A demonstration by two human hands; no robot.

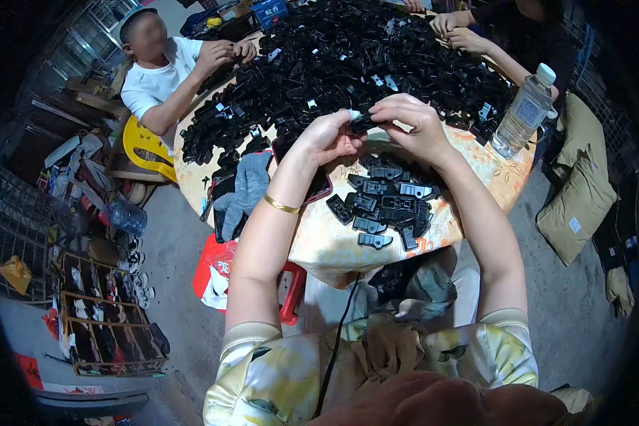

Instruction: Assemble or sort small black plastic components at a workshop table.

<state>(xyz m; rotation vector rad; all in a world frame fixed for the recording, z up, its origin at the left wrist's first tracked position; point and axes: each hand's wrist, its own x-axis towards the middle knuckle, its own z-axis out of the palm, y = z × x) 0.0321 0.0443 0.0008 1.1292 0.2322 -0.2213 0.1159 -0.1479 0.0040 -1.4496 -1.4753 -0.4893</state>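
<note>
Above the near part of the round table, my left hand (333,136) and my right hand (410,122) meet, both with fingers closed on a small black plastic part (362,123). Its exact kind is mostly covered by my fingers. A white covering sits on a fingertip of my left hand. Just below my hands lies a small group of black plastic parts (397,206) on the patterned tablecloth (319,238). Beyond them spreads a big heap of similar black pieces (319,64), some with pale metal-like bits.
A water bottle (524,113) stands at the table's right edge. Grey fabric gloves (247,188) and a dark phone-like object (322,186) lie left. One person (159,74) sits at far left, another's hands (461,35) work at far right. Sacks (582,177) rest on the floor.
</note>
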